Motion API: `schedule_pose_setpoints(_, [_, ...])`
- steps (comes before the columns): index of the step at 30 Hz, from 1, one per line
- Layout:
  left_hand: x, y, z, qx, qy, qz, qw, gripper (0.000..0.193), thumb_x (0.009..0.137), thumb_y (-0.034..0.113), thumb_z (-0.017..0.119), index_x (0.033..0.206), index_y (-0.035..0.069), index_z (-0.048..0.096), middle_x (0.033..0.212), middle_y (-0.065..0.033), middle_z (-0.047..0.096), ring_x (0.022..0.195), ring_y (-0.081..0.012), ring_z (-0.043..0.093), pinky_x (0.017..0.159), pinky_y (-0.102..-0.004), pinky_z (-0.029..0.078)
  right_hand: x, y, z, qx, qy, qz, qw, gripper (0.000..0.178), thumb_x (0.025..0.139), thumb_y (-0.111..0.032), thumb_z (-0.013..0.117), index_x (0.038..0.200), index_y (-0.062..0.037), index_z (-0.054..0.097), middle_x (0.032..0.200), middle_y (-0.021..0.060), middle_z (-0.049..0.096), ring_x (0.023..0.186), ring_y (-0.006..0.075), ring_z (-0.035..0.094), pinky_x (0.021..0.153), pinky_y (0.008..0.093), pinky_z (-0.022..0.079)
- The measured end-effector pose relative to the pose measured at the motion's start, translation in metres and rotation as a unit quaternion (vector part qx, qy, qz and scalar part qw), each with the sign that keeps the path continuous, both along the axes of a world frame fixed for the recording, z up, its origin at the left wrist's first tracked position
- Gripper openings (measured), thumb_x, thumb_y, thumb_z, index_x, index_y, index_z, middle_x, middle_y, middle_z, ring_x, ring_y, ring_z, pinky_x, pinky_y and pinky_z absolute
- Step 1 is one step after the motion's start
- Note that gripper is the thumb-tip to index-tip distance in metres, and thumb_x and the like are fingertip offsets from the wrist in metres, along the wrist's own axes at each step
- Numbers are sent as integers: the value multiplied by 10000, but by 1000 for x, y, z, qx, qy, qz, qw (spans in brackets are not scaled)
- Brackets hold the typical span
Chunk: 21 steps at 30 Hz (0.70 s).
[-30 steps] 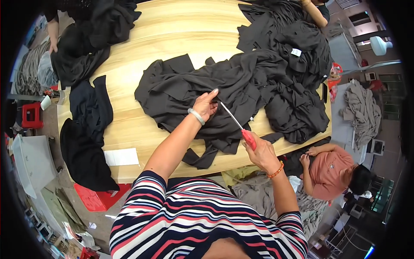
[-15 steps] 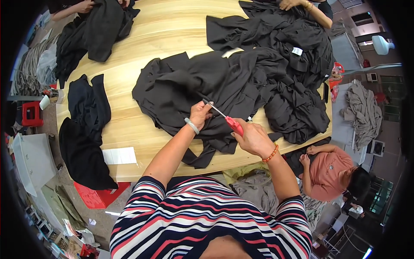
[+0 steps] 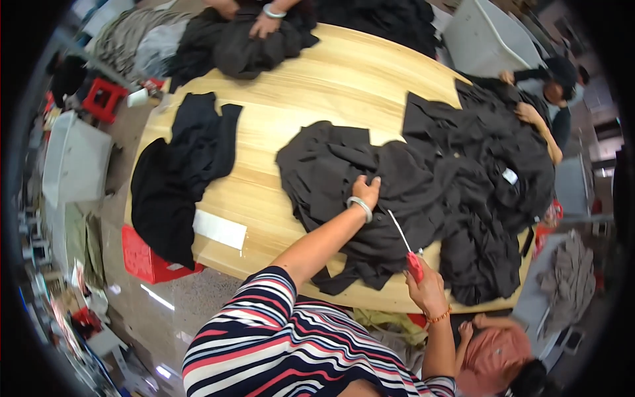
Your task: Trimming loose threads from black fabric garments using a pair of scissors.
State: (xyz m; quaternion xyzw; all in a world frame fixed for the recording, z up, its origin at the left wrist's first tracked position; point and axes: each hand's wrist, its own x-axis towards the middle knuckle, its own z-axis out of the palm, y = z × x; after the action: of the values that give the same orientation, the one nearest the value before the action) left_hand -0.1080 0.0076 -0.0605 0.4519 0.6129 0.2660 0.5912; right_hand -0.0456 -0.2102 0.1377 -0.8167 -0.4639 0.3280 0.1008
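Note:
A dark grey, crumpled garment (image 3: 324, 162) lies on the light wooden table (image 3: 264, 109) in front of me. My left hand (image 3: 366, 192) rests on its middle, two fingertips apart and pointing away from me; the other fingers are hidden. To the right and nearer, my right hand (image 3: 428, 291) is wrapped round a red-handled tool (image 3: 415, 266) with a long thin metal shaft. The shaft points up and left over the cloth, its tip apart from my left hand. Whether it has one blade or two, I cannot tell.
More dark garments (image 3: 476, 139) pile up on the right, with a white label (image 3: 509, 176). Black cloth (image 3: 162, 205) hangs over the left edge beside white paper (image 3: 221, 229). Co-workers' hands (image 3: 264, 25) handle cloth across the table. A person in pink (image 3: 493, 357) sits lower right.
My view has swung left, so the table appears shifted right. My hands have moved apart; the tool's tip has left my left hand. The raised, blurred cloth now lies flatter.

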Motion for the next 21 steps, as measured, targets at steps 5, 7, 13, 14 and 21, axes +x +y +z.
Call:
schedule_pose_setpoints(5, [-26,-23,11,-33,-102,-86,990,356,872,272,645,984,-66,621,897,-236,666,869,-314,654,773,-401,484,13,6,0,-11,-23,-10,1000,378,833,-238,654,1172,-83,591,855,244,652,837,452,615,724,498,494])
schedule_pose_setpoints(7, [-33,-34,-3,82,-144,-61,984,334,872,271,648,892,-60,609,770,-184,649,739,-268,642,697,-403,480,8,16,12,-12,-74,37,996,378,831,-253,656,1154,-68,591,863,241,655,842,450,617,725,496,497])
schedule_pose_setpoints(13, [-31,-30,-10,135,-77,-98,983,456,814,358,705,641,-31,544,600,-155,586,565,-152,487,548,-399,433,18,27,16,-27,-86,58,994,397,831,-287,672,1168,-90,599,897,229,659,843,433,622,746,491,498])
schedule_pose_setpoints(14, [-37,-25,-11,120,-65,-112,984,431,806,332,723,623,-15,543,565,-107,562,566,-109,446,508,-375,414,16,32,18,-1,-65,59,996,366,845,-273,658,1162,-97,604,894,221,661,857,429,621,764,483,495])
schedule_pose_setpoints(21, [-62,-23,17,-217,-397,-98,886,195,915,209,648,1061,81,632,991,-22,668,918,-158,619,828,-289,484,5,32,13,-16,-21,53,998,406,858,-207,651,1241,-110,554,879,236,652,847,430,618,740,466,497])
